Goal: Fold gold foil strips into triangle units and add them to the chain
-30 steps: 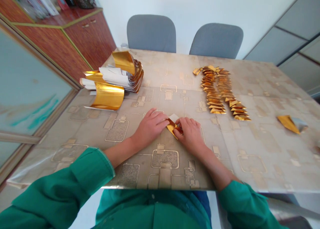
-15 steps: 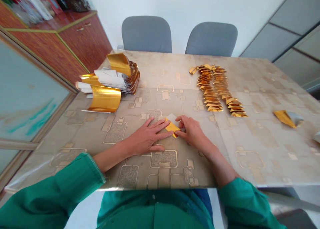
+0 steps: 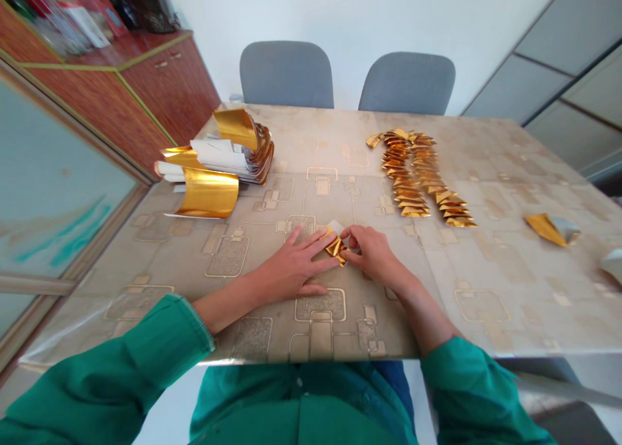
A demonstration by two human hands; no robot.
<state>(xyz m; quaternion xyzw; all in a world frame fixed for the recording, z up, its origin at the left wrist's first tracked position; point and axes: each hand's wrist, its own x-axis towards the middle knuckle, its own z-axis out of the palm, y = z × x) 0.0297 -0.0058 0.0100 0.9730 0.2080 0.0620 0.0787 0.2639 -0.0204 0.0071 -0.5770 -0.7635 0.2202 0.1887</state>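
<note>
A small sheet of gold foil paper (image 3: 335,245), partly folded with its white back showing, lies on the patterned table (image 3: 486,302) in front of me. My left hand (image 3: 291,267) lies flat with its fingers stretched out, pressing down on the paper's left part. My right hand (image 3: 372,254) is closed in a pinch on the paper's right edge. Both forearms rest on the table, in green sleeves.
A curled stack of gold and white sheets (image 3: 221,163) sits at the left back. Two rows of folded gold pieces (image 3: 420,176) lie at the right back. A loose gold and silver piece (image 3: 551,228) lies far right. Two grey chairs (image 3: 286,76) stand behind the table.
My left hand went from curled at the paper to lying flat on it. My right fingers moved in and creased the gold paper, which now looks more crumpled and smaller.
</note>
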